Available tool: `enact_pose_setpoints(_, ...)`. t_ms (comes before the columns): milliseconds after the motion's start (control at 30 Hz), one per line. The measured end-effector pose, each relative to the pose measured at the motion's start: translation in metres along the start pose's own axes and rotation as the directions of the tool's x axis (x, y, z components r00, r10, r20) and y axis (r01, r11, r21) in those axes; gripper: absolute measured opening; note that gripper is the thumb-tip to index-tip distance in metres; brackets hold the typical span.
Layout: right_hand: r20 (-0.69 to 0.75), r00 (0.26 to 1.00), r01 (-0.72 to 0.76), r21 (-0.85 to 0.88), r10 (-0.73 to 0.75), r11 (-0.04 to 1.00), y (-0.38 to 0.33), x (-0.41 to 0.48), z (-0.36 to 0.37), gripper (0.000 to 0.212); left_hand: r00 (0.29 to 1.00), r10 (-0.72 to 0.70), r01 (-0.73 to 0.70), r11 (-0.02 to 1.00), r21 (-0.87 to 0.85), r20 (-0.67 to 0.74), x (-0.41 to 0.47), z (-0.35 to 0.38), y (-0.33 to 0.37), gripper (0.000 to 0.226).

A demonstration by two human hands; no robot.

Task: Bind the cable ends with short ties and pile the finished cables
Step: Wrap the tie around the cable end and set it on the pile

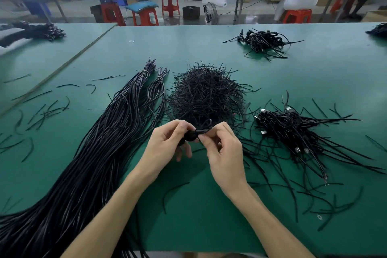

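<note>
Judged well short of done. Low on the left of the frame, a thick sheaf of long unbound cables (94, 153) across the green table (209, 216), by far the larger share. At centre, one small coiled cable (189, 137) in work, with a short tie (204, 129) looped round it, apparently not yet twisted closed. Right of centre, a pile of finished cables (287, 128) with plug ends showing. Behind the hands, a heap of spare ties (205, 94). In the upper right, a second finished pile (261, 42).

Left hand (167, 142) curled round the coil, thumb and forefinger pinching it. Right hand (222, 148) pinching the tie's end between thumb and forefinger, other fingers bent. Both forearms rising from the bottom edge.
</note>
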State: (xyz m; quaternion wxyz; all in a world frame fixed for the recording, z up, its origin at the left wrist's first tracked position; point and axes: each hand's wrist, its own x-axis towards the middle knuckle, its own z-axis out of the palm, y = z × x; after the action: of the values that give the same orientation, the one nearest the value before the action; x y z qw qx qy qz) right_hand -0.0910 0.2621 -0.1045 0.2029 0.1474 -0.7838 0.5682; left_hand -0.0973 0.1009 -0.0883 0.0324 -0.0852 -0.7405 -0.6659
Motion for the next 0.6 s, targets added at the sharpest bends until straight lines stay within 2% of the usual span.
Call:
enact_pose_setpoints(200,0.014,0.999,-0.045,0.064,0.044,0.997,0.0016,0.0008,-0.0018,0.021,0.997,-0.068,0.072,0.993,-0.09,0.046,-0.0009,-0.0049,0.0002,0.025)
enact_pose_setpoints(367,0.015,0.999,-0.039,0.07,0.038,0.997,0.0015,0.0004,-0.003,0.023,0.977,-0.1,0.129,0.98,-0.15,0.186,-0.0019,-0.007,0.0039,0.031)
enact_pose_setpoints(500,0.007,0.999,-0.044,0.065,0.043,0.997,0.002,0.0006,-0.0046,0.027,0.964,-0.116,0.174,0.955,-0.24,0.238,-0.0026,-0.0075,0.0057,0.031)
enact_pose_setpoints(600,0.005,0.999,-0.046,0.049,0.046,0.998,0.0002,0.0012,-0.0048,0.03,0.956,-0.099,0.163,0.961,-0.222,0.275,-0.0026,-0.0092,0.0056,0.033)
